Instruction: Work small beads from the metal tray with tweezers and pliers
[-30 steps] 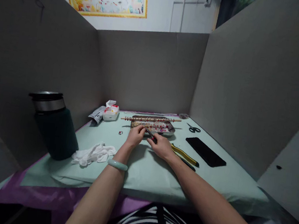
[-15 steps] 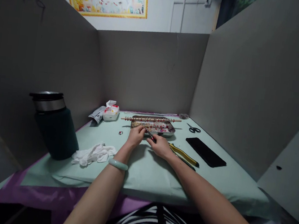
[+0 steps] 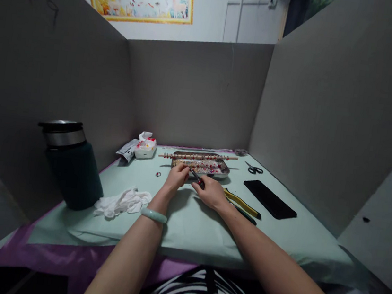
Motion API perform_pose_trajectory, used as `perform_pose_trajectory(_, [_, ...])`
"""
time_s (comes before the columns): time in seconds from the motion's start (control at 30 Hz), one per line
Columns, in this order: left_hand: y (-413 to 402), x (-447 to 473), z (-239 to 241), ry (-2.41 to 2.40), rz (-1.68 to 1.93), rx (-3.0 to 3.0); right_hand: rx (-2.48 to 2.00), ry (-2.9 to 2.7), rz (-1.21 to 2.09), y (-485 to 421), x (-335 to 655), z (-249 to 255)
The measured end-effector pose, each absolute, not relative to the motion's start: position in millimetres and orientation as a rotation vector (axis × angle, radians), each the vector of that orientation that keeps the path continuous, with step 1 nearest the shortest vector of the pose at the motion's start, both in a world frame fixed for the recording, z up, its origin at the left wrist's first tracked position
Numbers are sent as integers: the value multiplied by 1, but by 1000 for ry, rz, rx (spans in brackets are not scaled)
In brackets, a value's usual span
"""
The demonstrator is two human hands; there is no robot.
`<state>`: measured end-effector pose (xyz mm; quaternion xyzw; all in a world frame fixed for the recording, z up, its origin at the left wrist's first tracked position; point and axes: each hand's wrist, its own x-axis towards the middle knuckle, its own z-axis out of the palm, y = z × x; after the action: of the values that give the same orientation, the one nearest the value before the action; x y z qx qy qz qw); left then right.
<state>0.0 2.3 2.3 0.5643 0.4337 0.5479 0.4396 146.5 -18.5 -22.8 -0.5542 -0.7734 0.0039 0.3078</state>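
Observation:
Wrapped in my right hand (image 3: pixel 211 192) is a small hand tool (image 3: pixel 194 174) with slim metal jaws and a dark, partly red handle, perhaps pliers. Its tip points up and left, toward the fingers of my left hand (image 3: pixel 177 175). Those fingers are pinched together; whatever is between them is too small to make out. Just beyond both hands lies a shallow metal tray (image 3: pixel 226 173) holding many small beads and red pieces. Across its far part rests a thin wooden stick (image 3: pixel 233 158) strung with small red and gold ornaments. A small ring with a red piece (image 3: pixel 158 174) lies left of the tray.
Yellow-and-black pliers (image 3: pixel 244 204) lie beside my right wrist, with a black phone (image 3: pixel 270 200) and scissors (image 3: pixel 254 170) farther right. On the left are a dark green bottle (image 3: pixel 75 170), crumpled white tissue (image 3: pixel 123 203), a white packet (image 3: pixel 145 149) and a silvery sachet (image 3: pixel 127 150). Grey partitions (image 3: pixel 195 94) enclose the table.
My left hand has shifted slightly left and the tool in my right hand has turned a little, showing more of its length. The objects on the table stay where they were.

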Motion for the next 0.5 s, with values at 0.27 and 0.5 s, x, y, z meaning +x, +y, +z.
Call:
perform_pose_trajectory(0.27, [3, -1, 2, 1039, 1361, 1495, -1440, -2031, -25, -20, 147, -21])
perform_pose_trajectory(0.5, [4, 0, 2, 1007, 1415, 1516, -1471, -2021, -124, -23, 147, -21])
